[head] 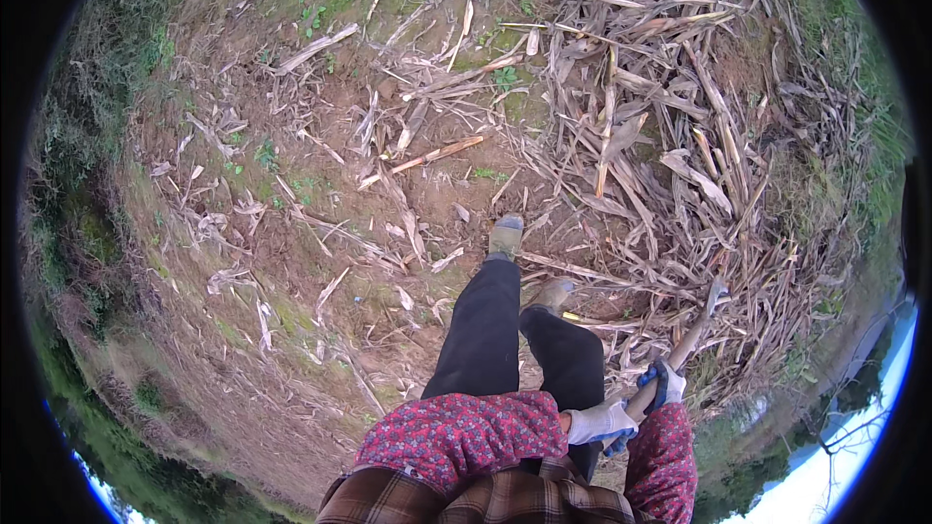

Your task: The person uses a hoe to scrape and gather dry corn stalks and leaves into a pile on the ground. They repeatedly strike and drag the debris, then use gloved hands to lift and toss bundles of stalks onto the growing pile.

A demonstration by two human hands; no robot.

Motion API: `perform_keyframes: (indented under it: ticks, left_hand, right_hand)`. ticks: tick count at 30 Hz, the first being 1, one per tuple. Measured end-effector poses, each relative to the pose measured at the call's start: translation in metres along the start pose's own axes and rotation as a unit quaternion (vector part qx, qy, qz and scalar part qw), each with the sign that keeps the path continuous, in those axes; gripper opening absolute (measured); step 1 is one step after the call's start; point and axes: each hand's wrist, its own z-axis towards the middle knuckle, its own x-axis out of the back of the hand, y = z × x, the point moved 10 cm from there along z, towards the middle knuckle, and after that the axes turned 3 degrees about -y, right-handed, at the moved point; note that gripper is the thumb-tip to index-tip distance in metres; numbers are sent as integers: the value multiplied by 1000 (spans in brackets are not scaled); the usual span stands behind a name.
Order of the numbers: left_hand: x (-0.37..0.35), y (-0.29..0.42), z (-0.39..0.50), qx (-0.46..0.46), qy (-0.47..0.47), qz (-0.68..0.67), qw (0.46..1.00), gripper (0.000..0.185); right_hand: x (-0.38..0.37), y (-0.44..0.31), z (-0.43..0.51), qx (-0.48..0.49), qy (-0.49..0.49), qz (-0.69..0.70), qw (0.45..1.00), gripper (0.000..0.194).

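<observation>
My left hand [603, 424], in a white and blue work glove, is closed around a wooden handle [683, 349] below my right side. Farther along the same handle, my right hand [664, 384] grips it in a matching glove. The handle slants up and to the right, away from my body. At its far end is a greyish tool head [717, 291], over dry stalks; its exact kind cannot be told. Both sleeves are red with a small floral pattern.
Dry corn stalks and leaves [655, 109] lie in a thick heap at the right. Looser stalks [422, 160] are scattered over brown soil ahead of my boots [506, 235]. Dark shrubs [87, 124] border the left, green grass [874, 153] the right.
</observation>
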Motion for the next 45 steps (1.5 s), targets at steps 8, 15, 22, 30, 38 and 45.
perform_keyframes:
  ticks: [8,15,22,30,38,45]
  left_hand:
    - [119,64,-110,-309,378,-29,872,46]
    - [249,200,-99,-354,406,-137,831,21]
    - [59,78,96,-162,392,129,896,54]
    - [8,82,44,-60,116,-67,989,39]
    - [23,76,-20,-193,288,-195,918,37]
    - [25,175,120,-250,268,-121,922,30]
  right_hand:
    - [-313,19,-45,-73,-420,-76,901,27]
    - [-481,-20,11,-59,-506,-148,847,30]
    - [-141,-77,79,-31,-276,-108,955,36]
    - [-90,-78,40,-52,-102,27,993,19]
    - [-251,-26,8,-216,-415,7,884,19]
    - [-215,-147,141,-84,-418,-84,901,18]
